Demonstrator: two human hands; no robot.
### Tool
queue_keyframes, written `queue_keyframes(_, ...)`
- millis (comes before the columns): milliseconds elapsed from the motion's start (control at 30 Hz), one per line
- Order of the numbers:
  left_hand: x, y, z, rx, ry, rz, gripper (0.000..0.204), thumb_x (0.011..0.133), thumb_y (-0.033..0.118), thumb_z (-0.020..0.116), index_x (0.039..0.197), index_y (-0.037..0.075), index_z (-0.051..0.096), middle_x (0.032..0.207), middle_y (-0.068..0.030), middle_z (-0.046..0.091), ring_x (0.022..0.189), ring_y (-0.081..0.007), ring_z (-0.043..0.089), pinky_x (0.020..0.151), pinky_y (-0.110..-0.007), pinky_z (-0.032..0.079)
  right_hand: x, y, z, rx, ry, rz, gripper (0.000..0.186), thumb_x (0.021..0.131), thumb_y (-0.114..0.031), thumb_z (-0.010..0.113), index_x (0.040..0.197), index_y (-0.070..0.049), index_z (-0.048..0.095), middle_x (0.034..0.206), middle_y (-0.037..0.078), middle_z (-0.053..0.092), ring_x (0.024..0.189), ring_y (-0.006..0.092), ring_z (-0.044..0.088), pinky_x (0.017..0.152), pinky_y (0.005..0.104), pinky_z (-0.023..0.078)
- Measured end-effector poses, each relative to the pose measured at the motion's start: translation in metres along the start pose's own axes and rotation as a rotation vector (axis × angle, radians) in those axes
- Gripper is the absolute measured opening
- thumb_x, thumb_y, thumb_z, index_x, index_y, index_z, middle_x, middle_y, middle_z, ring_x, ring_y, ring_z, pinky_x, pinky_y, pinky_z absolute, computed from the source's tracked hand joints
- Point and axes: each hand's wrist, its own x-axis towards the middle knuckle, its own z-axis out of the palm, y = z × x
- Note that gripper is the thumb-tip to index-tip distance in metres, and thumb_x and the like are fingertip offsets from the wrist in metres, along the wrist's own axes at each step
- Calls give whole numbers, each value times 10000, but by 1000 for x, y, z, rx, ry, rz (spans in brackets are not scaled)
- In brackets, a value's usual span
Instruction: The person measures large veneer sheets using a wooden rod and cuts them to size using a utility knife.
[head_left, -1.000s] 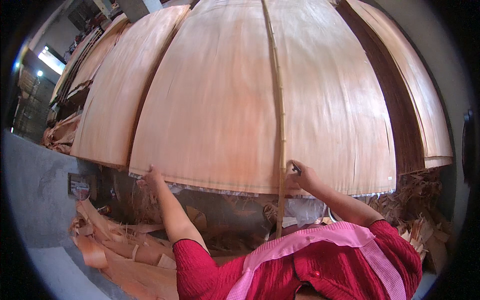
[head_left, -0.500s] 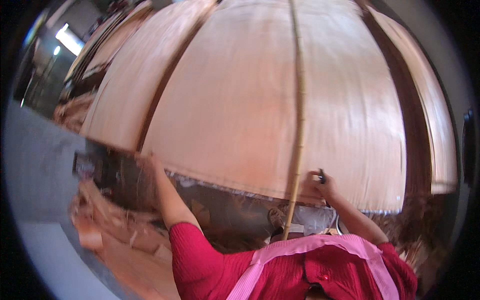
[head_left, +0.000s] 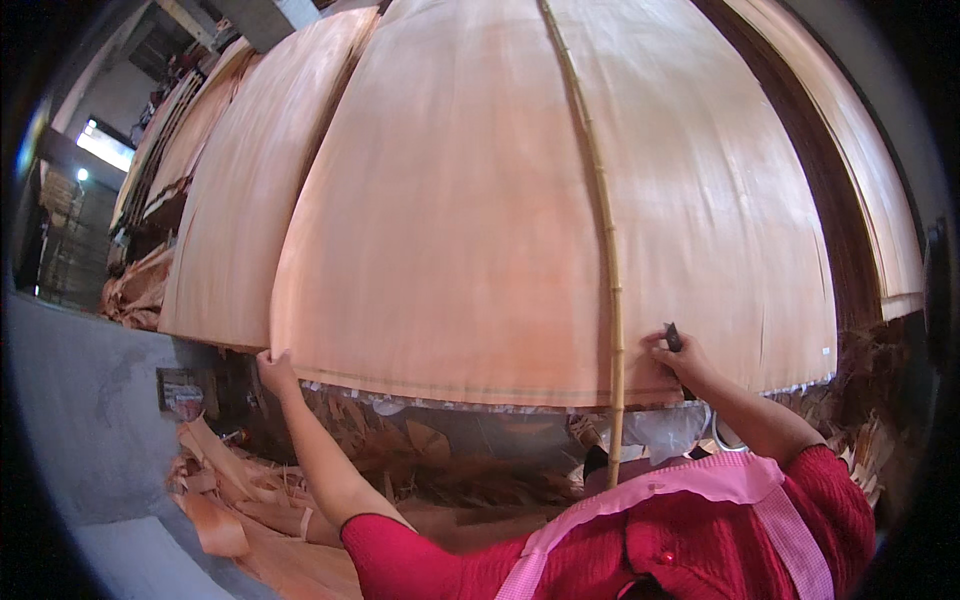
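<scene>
A wide, pale orange sheet of wood veneer [head_left: 450, 230] lies on top of a stack before me. My left hand [head_left: 277, 370] pinches its near left corner. Over by the near right part of the sheet, my right hand [head_left: 682, 360] is closed round a small black tool [head_left: 673, 337]; only its dark end sticks out above the fist, so its exact kind is hidden. A long bamboo pole [head_left: 612, 290] rests lengthwise over the veneer, just left of my right hand, its near end reaching my apron.
More veneer stacks stand at the left [head_left: 250, 180] and right [head_left: 850, 140], with dark gaps between. Torn veneer scraps [head_left: 240, 490] cover the floor at lower left, beside a grey wall [head_left: 80, 400]. A clear plastic bag [head_left: 665, 432] hangs below the near edge.
My left hand has moved left and nearer me, still at the sheet's corner. The right hand has shifted slightly right with the black tool. The view has moved and sharpened.
</scene>
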Motion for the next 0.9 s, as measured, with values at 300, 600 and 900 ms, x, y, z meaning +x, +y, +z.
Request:
queue_keyframes(300,-176,299,-25,-61,-112,780,246,709,-12,538,938,61,588,856,-102,607,789,-239,584,665,-329,472,-9,-51,3,125,-119,-98,264,765,-253,629,862,-8,605,690,62,616,550,94,546,442,227,395)
queue_keyframes(600,-398,412,20,-194,-260,1361,248,745,165,597,953,61,510,1052,-161,520,979,-290,506,803,-414,403,20,-126,-64,-132,133,-484,190,736,-140,613,840,18,599,676,55,586,603,130,552,536,269,463)
queue_keyframes(900,-565,221,31,-125,-730,-51,454,763,232,629,1102,3,432,813,-143,550,654,-228,557,554,-349,456,6,21,-196,111,156,-291,124,709,-122,595,726,1,603,638,73,588,554,144,552,509,277,433)
